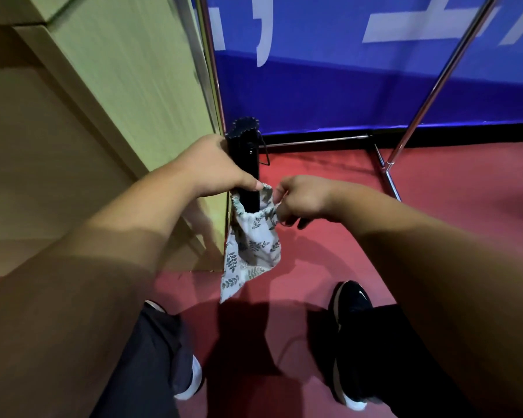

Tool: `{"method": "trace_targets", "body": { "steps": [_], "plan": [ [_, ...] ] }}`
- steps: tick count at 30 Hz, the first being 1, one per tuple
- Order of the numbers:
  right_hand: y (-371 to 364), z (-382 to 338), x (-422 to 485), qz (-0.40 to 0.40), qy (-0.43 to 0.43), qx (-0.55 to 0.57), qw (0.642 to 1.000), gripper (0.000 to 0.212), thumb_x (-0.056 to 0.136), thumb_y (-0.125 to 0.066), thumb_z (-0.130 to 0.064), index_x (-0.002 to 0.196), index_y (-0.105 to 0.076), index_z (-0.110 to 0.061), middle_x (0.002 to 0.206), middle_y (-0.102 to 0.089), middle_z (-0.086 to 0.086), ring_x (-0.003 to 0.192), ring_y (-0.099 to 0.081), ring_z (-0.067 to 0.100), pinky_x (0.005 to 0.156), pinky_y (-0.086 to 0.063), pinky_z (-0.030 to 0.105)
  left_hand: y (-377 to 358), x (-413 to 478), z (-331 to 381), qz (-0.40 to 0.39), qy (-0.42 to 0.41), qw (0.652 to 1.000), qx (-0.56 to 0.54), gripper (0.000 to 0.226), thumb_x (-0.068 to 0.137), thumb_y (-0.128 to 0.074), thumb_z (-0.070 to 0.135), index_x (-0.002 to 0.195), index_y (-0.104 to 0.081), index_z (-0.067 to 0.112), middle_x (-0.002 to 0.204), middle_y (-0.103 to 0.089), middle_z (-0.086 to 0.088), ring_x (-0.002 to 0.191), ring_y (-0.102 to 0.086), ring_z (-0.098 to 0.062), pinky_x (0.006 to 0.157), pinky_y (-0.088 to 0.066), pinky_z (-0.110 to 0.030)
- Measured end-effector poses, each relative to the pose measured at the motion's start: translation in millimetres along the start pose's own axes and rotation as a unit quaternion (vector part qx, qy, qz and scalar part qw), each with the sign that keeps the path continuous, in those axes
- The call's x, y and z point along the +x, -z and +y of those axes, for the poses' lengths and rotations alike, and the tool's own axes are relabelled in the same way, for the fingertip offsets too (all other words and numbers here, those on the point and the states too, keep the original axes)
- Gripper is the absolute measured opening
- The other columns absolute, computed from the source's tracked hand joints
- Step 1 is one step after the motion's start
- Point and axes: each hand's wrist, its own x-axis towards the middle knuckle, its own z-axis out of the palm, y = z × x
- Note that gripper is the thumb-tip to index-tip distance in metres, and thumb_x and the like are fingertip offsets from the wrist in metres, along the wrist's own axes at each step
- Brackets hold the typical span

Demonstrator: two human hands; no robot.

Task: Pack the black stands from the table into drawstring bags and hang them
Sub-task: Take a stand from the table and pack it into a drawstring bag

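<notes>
A black stand (245,152) stands upright with its lower end inside the mouth of a white drawstring bag (252,242) printed with green leaves. My left hand (212,167) grips the stand and pinches the left rim of the bag. My right hand (302,200) pinches the right rim of the bag's mouth and its cord. The bag hangs in the air above the red floor, and most of the stand sticks out above it.
A wooden table (127,95) fills the left side. A blue banner (360,86) stands behind, with a metal rack frame (429,95) leaning across it and its base bar (314,141) on the red floor. My two shoes show below.
</notes>
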Motion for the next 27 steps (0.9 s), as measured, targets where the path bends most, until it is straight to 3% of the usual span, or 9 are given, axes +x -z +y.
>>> {"method": "trace_targets", "body": {
  "steps": [4, 8, 11, 14, 17, 21, 24, 27],
  "plan": [
    [-2, 1, 4, -0.017, -0.023, -0.024, 0.999, 0.013, 0.088, -0.081, -0.006, 0.096, -0.072, -0.001, 0.076, -0.062, 0.015, 0.064, -0.058, 0.025, 0.064, -0.056, 0.036, 4, 0, -2, -0.003, -0.004, 1.0, -0.003, 0.047, 0.061, -0.103, 0.028, 0.099, -0.076, 0.019, 0.089, -0.076, 0.009, 0.074, -0.068, 0.001, 0.064, -0.05, -0.017],
    [5, 3, 5, 0.023, -0.026, -0.168, 0.985, 0.028, 0.09, -0.085, -0.023, 0.089, -0.073, 0.002, 0.068, -0.067, 0.013, 0.052, -0.064, 0.023, 0.051, -0.054, 0.025, 5, 0, -5, -0.01, 0.005, 1.0, 0.0, 0.049, 0.06, -0.103, 0.03, 0.099, -0.076, 0.02, 0.09, -0.076, 0.011, 0.079, -0.069, 0.001, 0.066, -0.049, -0.018],
    [6, 3, 8, 0.041, -0.032, -0.22, 0.974, 0.034, 0.088, -0.087, -0.032, 0.083, -0.077, 0.0, 0.062, -0.07, 0.006, 0.048, -0.069, 0.018, 0.06, -0.062, 0.031, 5, 0, -6, -0.006, 0.011, 1.0, 0.002, 0.049, 0.06, -0.104, 0.03, 0.098, -0.075, 0.02, 0.089, -0.075, 0.012, 0.08, -0.068, 0.001, 0.066, -0.048, -0.019],
    [5, 7, 9, 0.033, -0.053, -0.25, 0.966, 0.032, 0.09, -0.085, -0.027, 0.073, -0.073, -0.002, 0.061, -0.071, 0.004, 0.046, -0.07, 0.014, 0.071, -0.066, 0.037, 7, 3, -8, 0.003, 0.024, 1.0, 0.001, 0.05, 0.058, -0.104, 0.03, 0.097, -0.075, 0.019, 0.087, -0.076, 0.01, 0.08, -0.071, -0.004, 0.071, -0.055, -0.023],
    [3, 9, 5, 0.012, -0.069, -0.227, 0.971, 0.037, 0.093, -0.083, -0.032, 0.079, -0.073, 0.002, 0.067, -0.075, 0.011, 0.053, -0.074, 0.022, 0.061, -0.064, 0.034, 9, 6, -12, 0.018, 0.043, 0.999, -0.003, 0.059, 0.05, -0.105, 0.035, 0.099, -0.077, 0.019, 0.089, -0.079, 0.008, 0.084, -0.076, -0.01, 0.085, -0.062, -0.033],
    [5, 4, 0, 0.023, -0.042, -0.221, 0.974, 0.044, 0.097, -0.076, -0.04, 0.092, -0.073, 0.003, 0.085, -0.078, 0.022, 0.076, -0.079, 0.036, 0.07, -0.066, 0.041, 9, 4, -12, 0.028, 0.037, 0.999, 0.021, 0.057, 0.056, -0.104, 0.037, 0.103, -0.075, 0.021, 0.091, -0.075, 0.011, 0.085, -0.071, -0.006, 0.078, -0.054, -0.026],
    [12, 1, -3, 0.033, -0.027, -0.24, 0.97, 0.042, 0.097, -0.073, -0.043, 0.09, -0.072, -0.002, 0.08, -0.077, 0.019, 0.073, -0.077, 0.037, 0.067, -0.062, 0.038, 10, 3, -13, 0.026, 0.036, 0.998, 0.047, 0.059, 0.057, -0.103, 0.045, 0.104, -0.074, 0.023, 0.089, -0.072, 0.012, 0.081, -0.068, -0.005, 0.068, -0.048, -0.023],
    [20, -1, -4, 0.061, -0.001, -0.251, 0.966, 0.043, 0.096, -0.073, -0.05, 0.078, -0.066, -0.012, 0.071, -0.066, 0.008, 0.069, -0.061, 0.029, 0.066, -0.049, 0.034, 10, -1, -13, 0.02, 0.007, 0.992, 0.122, 0.059, 0.067, -0.095, 0.057, 0.108, -0.073, 0.021, 0.09, -0.069, 0.008, 0.084, -0.065, -0.016, 0.074, -0.047, -0.027]
  ]
}}
